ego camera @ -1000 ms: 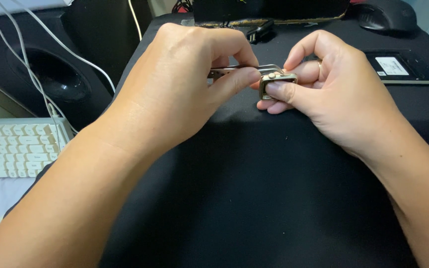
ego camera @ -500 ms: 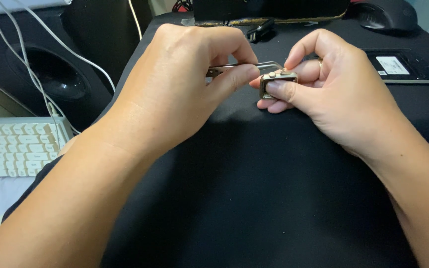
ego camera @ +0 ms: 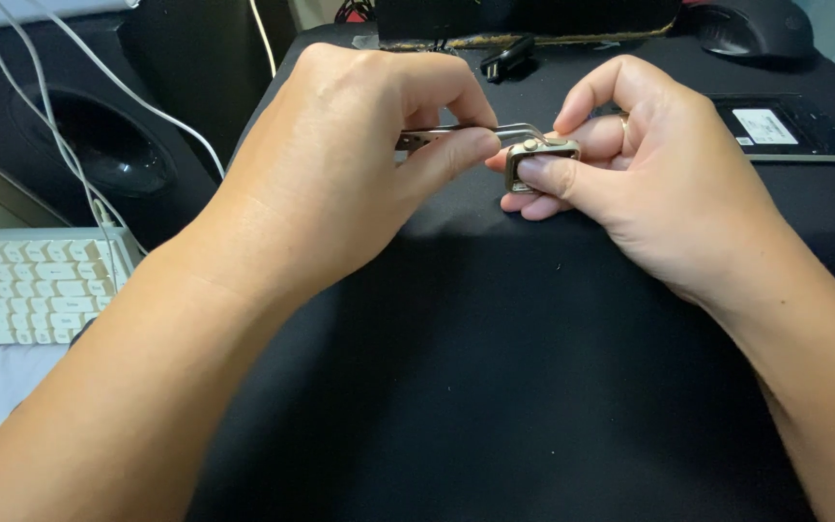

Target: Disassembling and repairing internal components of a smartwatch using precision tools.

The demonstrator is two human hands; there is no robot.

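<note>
Black mat (ego camera: pixel 533 387), hands unmoved: tweezers (ego camera: pixel 466 132) still at perhaps-metal clasp (ego camera: pixel 538 159).

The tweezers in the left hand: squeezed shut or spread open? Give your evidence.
Squeezed nearly shut. The left hand pinches the tweezers, and their two arms meet at the tips by the small metal case held in the right hand.

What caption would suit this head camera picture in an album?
Left hand steers metal tweezers toward a small metal case pinched in the right hand above a black mat.
</note>
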